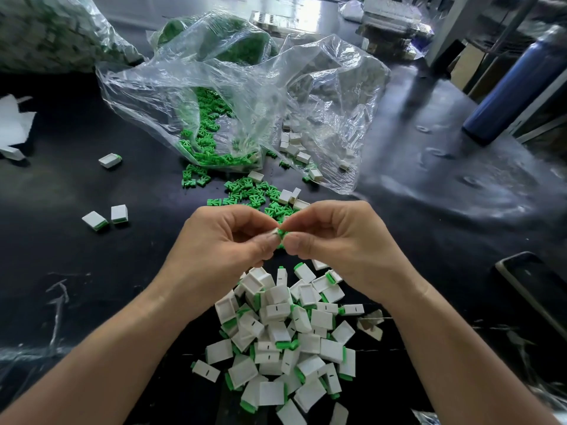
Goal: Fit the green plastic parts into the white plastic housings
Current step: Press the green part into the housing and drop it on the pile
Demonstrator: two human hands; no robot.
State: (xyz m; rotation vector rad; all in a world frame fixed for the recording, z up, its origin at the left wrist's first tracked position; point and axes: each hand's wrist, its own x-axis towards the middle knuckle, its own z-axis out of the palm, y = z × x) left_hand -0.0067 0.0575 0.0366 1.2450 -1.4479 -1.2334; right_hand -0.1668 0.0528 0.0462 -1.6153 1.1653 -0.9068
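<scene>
Currently, left grip: I read thumb and forefinger pinching a white housing, held above the surface.
right grip: thumb and forefinger pinch a green part, which touches the end of the white housing.
fitted pile: white housings with green ends, heaped on the surface between both forearms.
loose green parts: scattered just beyond the hands, spilling from a clear bag.
loose housings: under the bag's right side; I cannot tell how many.
stray units: two, lying well left of the hands.
</scene>
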